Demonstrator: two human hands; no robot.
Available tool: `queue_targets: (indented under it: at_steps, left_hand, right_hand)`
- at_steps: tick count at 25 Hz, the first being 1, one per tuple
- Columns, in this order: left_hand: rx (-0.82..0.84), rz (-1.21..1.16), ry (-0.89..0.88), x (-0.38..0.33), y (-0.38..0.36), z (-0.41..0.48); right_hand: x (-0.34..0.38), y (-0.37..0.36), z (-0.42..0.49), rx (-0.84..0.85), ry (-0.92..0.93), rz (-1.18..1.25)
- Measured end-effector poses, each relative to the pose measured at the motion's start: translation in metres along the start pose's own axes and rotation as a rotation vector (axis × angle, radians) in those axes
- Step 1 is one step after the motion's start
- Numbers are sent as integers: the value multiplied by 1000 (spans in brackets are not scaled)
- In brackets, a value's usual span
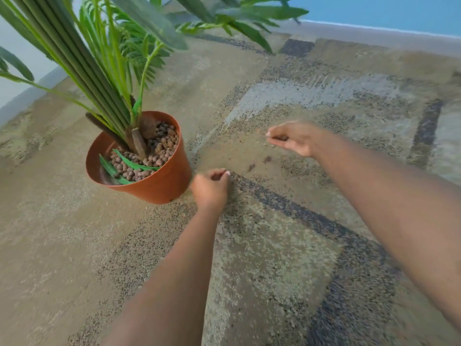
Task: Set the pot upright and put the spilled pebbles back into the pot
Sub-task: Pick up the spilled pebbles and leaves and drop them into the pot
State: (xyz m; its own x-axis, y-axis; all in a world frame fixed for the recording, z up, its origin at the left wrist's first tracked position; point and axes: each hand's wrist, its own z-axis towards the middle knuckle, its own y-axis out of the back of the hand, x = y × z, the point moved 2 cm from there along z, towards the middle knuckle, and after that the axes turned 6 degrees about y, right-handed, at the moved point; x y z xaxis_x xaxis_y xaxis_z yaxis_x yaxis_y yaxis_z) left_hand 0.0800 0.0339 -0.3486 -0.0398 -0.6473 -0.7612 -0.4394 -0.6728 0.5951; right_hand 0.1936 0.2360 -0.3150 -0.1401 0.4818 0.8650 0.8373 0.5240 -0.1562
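Note:
The terracotta plastic pot (pixel 159 182) stands upright on the carpet at centre left, holding a green palm plant (pixel 104 71) and a layer of brown clay pebbles (pixel 159 148). Two dark blurred pebbles (pixel 267 159) lie on the carpet right of the pot. My left hand (pixel 212 188) is curled just right of the pot's base, fingertips pinched together; what it holds is hidden. My right hand (pixel 291 139) hovers farther right and beyond, fingers cupped around what looks like dark pebbles.
A patterned beige, grey and dark carpet (pixel 274 245) covers the floor. A white baseboard (pixel 374 33) and a blue wall run along the back right. Plant leaves hang over the upper left and top middle.

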Motion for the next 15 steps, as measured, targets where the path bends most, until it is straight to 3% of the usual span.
queue_targets:
  at_steps: [3,5,15]
  left_hand:
    - [105,90,-21,-23,-22,3]
    - [184,155,-81,-33,-32,3]
    - [296,545,-430,-51,-44,4]
  right_hand:
    - [-10,38,4,-177,51,-482]
    - [-23,35,5,-195,50,-673]
    - [-43,-19,1,-173,265,-1065]
